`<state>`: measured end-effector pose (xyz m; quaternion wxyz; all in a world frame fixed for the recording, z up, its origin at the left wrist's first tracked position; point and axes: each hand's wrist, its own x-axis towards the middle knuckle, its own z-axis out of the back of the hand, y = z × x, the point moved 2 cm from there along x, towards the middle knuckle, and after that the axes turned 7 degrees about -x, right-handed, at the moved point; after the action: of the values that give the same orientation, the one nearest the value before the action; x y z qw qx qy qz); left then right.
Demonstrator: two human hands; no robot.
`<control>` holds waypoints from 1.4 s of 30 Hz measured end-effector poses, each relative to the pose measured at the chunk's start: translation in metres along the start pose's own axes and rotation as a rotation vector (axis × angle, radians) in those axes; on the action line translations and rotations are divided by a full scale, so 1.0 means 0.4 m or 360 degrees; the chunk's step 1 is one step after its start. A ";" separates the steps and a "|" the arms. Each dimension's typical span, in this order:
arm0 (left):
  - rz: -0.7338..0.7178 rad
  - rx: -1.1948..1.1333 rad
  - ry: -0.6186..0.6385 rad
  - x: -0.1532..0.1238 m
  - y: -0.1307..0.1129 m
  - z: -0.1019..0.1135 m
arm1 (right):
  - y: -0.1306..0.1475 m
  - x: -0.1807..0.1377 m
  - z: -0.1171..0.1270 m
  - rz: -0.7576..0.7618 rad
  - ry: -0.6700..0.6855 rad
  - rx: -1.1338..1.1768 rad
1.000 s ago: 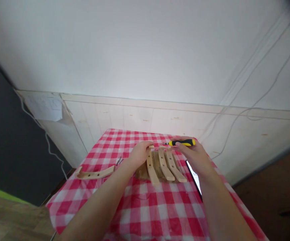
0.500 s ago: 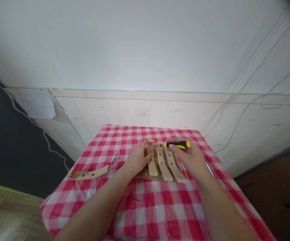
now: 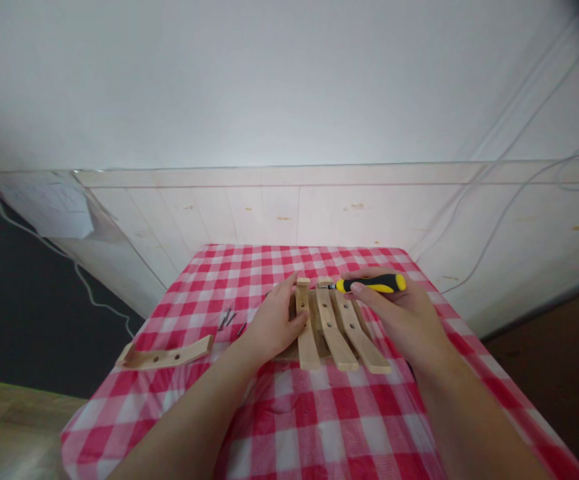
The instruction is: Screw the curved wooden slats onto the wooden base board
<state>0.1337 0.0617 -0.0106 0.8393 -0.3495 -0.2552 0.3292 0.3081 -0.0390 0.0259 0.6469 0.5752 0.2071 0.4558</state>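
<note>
My left hand [image 3: 272,321] is closed around the left wooden strip [image 3: 308,350], thumb across it and fingers on its far side. This strip lies on a thin brown board [image 3: 285,355]. To its right, a middle bent strip [image 3: 338,343] and a right bent strip [image 3: 367,347], each with dark holes, rest on the same board. My right hand [image 3: 414,317] grips a black and yellow screwdriver [image 3: 369,285], held nearly level. Its metal shaft points left over the upper part of the middle strip; I cannot tell whether the tip touches anything.
A loose bent wooden strip [image 3: 169,359] with two holes lies at the left of the table. Several screws [image 3: 227,319] are scattered beside my left forearm. A red and white checked cloth [image 3: 314,420] covers the table, which stands against a white panelled wall [image 3: 264,213].
The view has shifted slightly and the strips appear closer. The left strip's near end has come lower and nearer me. My right hand has shifted a little rightward with the screwdriver.
</note>
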 end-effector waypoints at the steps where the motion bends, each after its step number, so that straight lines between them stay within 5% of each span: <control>1: -0.0009 0.0012 -0.0001 0.000 -0.001 0.000 | 0.000 -0.001 -0.002 -0.0010 0.0003 -0.0011; 37: -0.0087 -0.0021 -0.0060 0.000 0.021 -0.017 | -0.043 0.011 -0.037 0.0032 0.0025 0.0094; 42: -0.0068 -0.0067 -0.0043 -0.003 0.013 -0.016 | -0.040 0.010 -0.050 -0.0023 0.0214 0.0238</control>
<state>0.1352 0.0607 -0.0188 0.8351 -0.3572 -0.2806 0.3103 0.3000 -0.0234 0.0070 0.5901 0.5884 0.2875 0.4721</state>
